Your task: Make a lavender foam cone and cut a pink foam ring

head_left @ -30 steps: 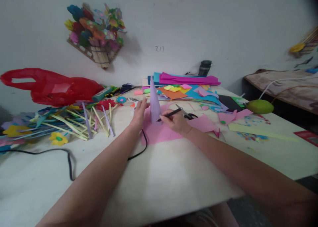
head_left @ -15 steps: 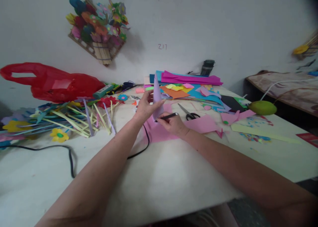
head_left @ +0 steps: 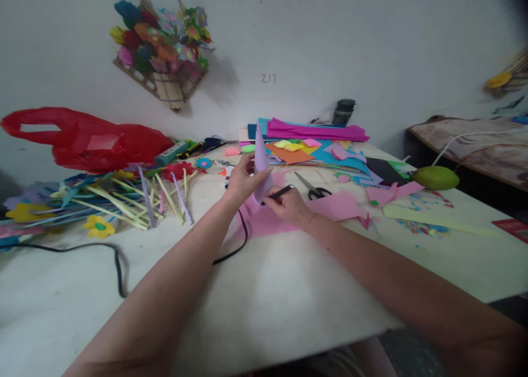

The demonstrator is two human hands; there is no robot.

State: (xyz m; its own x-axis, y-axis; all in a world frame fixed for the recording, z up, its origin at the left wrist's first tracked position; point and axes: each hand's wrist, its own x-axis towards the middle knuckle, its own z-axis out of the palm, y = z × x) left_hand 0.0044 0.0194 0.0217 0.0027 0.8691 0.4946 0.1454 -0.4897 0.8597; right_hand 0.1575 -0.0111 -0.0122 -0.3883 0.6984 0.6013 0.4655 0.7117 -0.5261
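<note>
A pale purple paper cone (head_left: 260,157) stands point up on a pink sheet (head_left: 268,223). My left hand (head_left: 243,181) grips the cone from the left, its thumb across the near side. In my right hand (head_left: 287,205) is a black pen (head_left: 283,191), its lower end at the base of the cone. The pen's tip is too small to make out. Just right of my right hand, a pink paper strip (head_left: 336,205) lies near black-handled scissors (head_left: 317,191).
Paper flowers and strips (head_left: 124,201) spread at left before a red plastic bag (head_left: 103,143). Coloured sheets (head_left: 317,129) are stacked at the back. A black cable (head_left: 246,228) runs under my left arm. A green fruit (head_left: 436,178) sits at right beside a dark phone-like slab (head_left: 386,171).
The pen in my right hand has tilted a little steeper, its upper end shifting slightly left and up. My left hand still holds the cone in the same place.
</note>
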